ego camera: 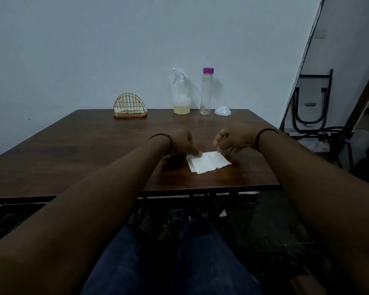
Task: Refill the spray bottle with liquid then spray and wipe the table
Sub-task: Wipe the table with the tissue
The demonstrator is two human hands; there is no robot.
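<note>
A white paper napkin [208, 164] lies flat on the dark wooden table [94, 145] near its front edge. My left hand [182, 143] pinches the napkin's left corner with curled fingers. My right hand [232, 141] has its fingers curled at the napkin's upper right edge and seems to pinch it. At the back of the table stands a clear spray bottle [181, 92] with a white trigger head and pale yellow liquid in its bottom. Beside it on the right stands a tall clear bottle [206, 92] with a purple cap, nearly empty. A white funnel [223, 110] sits upside down next to that.
A gold wire napkin holder [130, 107] with napkins stands at the back left of the table. The table backs onto a plain wall. Black metal chair frames [320, 116] stand on the floor to the right. My legs are under the table's front edge.
</note>
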